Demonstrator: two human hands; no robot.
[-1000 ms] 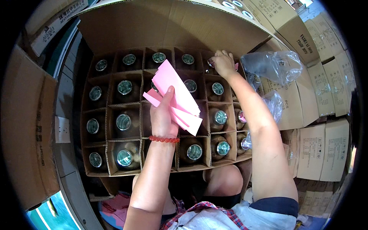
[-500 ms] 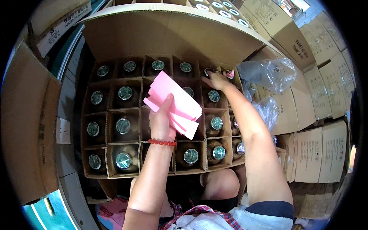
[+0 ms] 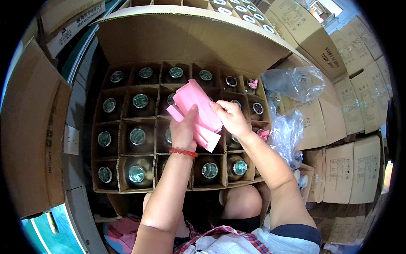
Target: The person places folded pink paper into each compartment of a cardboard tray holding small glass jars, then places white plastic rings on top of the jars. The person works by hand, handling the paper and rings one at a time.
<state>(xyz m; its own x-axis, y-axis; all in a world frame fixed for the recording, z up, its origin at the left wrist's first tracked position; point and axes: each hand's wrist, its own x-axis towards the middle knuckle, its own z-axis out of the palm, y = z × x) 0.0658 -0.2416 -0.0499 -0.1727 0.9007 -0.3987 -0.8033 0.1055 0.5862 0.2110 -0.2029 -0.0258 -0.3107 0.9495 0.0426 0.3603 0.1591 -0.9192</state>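
My left hand [image 3: 182, 132], a red bead bracelet at its wrist, grips a fanned stack of pink paper sheets [image 3: 195, 98] over the middle of the carton. At the stack's right edge my right hand [image 3: 232, 119] pinches the paper between thumb and fingers; how many sheets it has hold of is hidden. Below both hands stands a divided cardboard carton [image 3: 169, 27] with a glass bottle in most visible cells, such as the front one [image 3: 209, 170]. Pink paper [image 3: 253, 83] pokes from a bottle mouth at the far right, and another pink piece [image 3: 263, 134] shows nearer me.
Clear plastic bags [image 3: 292, 84] lie along the carton's right side. Stacked closed boxes [image 3: 338, 169] rise on the right. Behind the raised flap, another carton holds several white-rimmed items [image 3: 248, 18]. A brown cardboard panel [image 3: 36, 135] stands at the left.
My right hand has come back from the far right cells to the pink sheets. My left hand still holds the stack, shifted slightly right in view.
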